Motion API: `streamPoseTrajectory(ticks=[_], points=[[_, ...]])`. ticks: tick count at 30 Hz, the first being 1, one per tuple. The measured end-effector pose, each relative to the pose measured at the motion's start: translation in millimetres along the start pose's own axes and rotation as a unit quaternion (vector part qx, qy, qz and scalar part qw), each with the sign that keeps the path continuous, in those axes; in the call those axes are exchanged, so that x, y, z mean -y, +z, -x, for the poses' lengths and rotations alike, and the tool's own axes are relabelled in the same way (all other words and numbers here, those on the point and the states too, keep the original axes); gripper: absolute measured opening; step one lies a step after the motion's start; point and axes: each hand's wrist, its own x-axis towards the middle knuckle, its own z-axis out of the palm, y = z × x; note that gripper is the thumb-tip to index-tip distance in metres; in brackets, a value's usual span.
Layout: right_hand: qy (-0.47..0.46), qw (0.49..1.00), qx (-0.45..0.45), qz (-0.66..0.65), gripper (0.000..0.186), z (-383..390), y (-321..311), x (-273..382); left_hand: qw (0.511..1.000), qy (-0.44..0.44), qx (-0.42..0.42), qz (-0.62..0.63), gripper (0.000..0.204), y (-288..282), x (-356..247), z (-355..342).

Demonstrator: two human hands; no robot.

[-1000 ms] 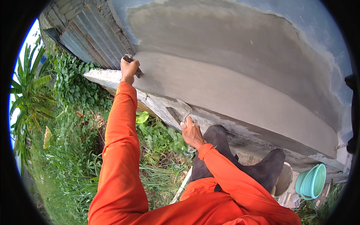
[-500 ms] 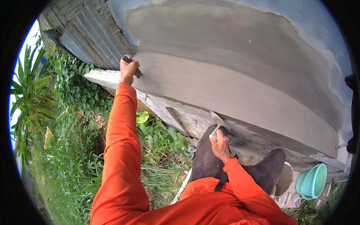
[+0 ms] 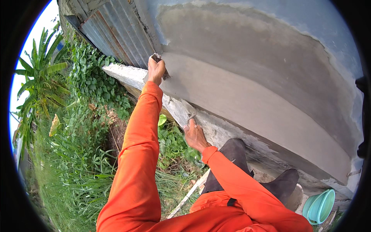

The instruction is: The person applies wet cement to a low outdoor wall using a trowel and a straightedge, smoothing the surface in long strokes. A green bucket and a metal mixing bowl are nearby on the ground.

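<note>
My left hand is closed around a short, mortar-stained straight-edged piece, its exact kind partly hidden by my fingers. That piece rests at the left end of a smooth grey plastered band, close to the corrugated metal sheet. Lower and to the right, my right hand grips a small trowel by its handle. The trowel's blade lies over the rough whitish side of the ledge, below the band's lower edge; whether it touches is unclear.
Darker damp plaster spreads over the blue-grey wall. Rusty corrugated metal stands at upper left, with vines and tall grass below. Turquoise buckets stand at lower right beside my dark-trousered legs.
My right hand has carried the trowel leftward and up along the ledge, toward my left hand. The left hand stays at the band's left end. The whole view has shifted.
</note>
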Motion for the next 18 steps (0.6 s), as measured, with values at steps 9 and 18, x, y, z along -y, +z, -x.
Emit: streamPoseTrajectory(ticks=[9,18], points=[[0.046,0.998,-0.045,-0.004,0.035,31.1,-36.6,-9.7,1.0,-0.011,0.014,0.015,0.021,2.3,5.2,-3.4],[-0.007,1.0,-0.012,-0.019,0.036,7.7,-22.5,22.7,0.999,-0.04,0.027,0.021,0.025,0.1,6.4,-5.2]])
